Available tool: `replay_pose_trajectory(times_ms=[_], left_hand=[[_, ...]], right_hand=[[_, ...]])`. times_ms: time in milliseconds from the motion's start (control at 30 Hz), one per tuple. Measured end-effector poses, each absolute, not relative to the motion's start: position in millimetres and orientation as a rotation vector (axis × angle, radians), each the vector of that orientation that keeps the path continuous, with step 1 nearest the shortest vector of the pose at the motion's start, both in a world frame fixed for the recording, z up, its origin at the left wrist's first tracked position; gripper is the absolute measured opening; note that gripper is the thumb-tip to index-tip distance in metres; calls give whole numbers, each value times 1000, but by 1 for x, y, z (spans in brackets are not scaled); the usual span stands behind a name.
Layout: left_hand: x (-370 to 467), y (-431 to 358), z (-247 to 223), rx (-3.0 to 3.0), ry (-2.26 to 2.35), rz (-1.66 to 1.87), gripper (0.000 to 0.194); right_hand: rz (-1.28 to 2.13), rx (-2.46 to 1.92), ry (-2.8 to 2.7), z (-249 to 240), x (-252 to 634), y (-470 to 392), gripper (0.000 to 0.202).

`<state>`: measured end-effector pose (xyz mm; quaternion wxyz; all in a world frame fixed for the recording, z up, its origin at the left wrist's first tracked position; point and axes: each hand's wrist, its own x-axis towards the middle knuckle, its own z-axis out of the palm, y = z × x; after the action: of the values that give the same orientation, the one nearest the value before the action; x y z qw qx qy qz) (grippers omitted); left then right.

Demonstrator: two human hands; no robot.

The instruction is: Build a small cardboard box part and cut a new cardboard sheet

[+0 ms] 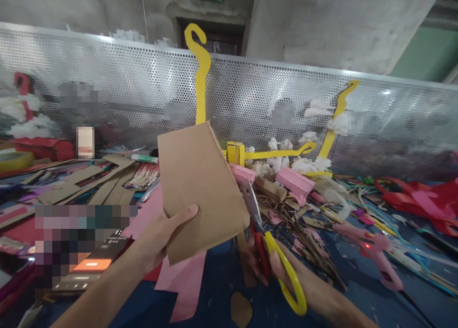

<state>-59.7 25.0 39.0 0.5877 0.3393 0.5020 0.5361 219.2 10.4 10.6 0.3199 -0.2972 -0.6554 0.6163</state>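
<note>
A flat piece of brown cardboard is held up by my left hand, thumb across its lower front and fingers hidden behind. My right hand grips scissors with one yellow and one red handle loop. Their blades point up at the cardboard's right edge; whether they touch it I cannot tell. Below the cardboard lies pink paper. A small brown cardboard offcut rests on the blue table surface near me.
At right lies a pink glue gun with a red light. Cardboard scraps, pink boxes and red material clutter the table. A phone lies at left. Behind stand yellow hook shapes and a perforated metal panel.
</note>
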Motion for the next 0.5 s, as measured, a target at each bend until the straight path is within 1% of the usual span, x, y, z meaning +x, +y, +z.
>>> replay_pose_trajectory(times_ms=[167, 300, 400, 500], left_hand=[[-61, 26, 35, 785, 1177, 1251, 58], [-60, 25, 33, 820, 1132, 1235, 55], [-57, 24, 30, 833, 1097, 1236, 58], [-55, 23, 28, 845, 1081, 1250, 62]], right_hand=[[1588, -764, -1765, 5, 223, 12, 44], [1549, -793, -1778, -3, 222, 14, 45], [1477, -841, -1767, -5, 219, 15, 45], [1422, -878, -1792, -6, 216, 14, 49]])
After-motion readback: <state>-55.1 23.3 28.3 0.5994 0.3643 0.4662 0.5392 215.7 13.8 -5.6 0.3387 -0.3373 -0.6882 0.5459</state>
